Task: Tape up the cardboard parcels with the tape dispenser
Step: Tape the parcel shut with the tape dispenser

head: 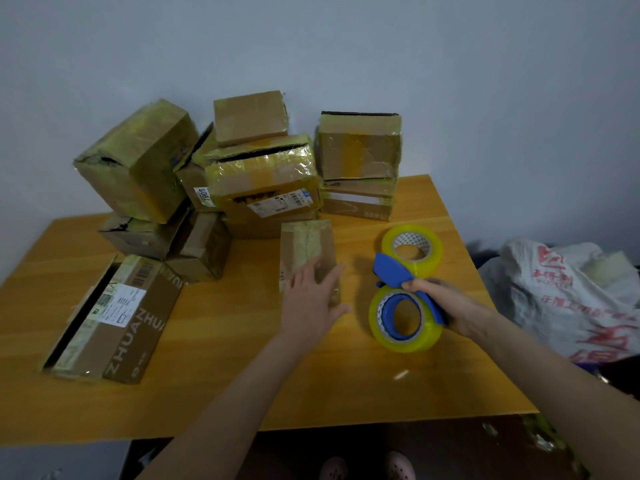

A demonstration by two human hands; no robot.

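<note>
A small cardboard parcel [306,245] stands upright at the middle of the wooden table [225,375]. My left hand [311,299] lies flat against its near face, fingers spread. My right hand [446,306] grips the blue handle of the tape dispenser [403,308], which carries a yellowish roll of clear tape and rests just right of the parcel. A spare tape roll [414,249] lies flat behind the dispenser.
Several taped cardboard parcels [263,174] are piled against the wall at the back of the table. A long flat box [114,317] lies at the front left. A white plastic bag [571,296] sits off the table's right edge.
</note>
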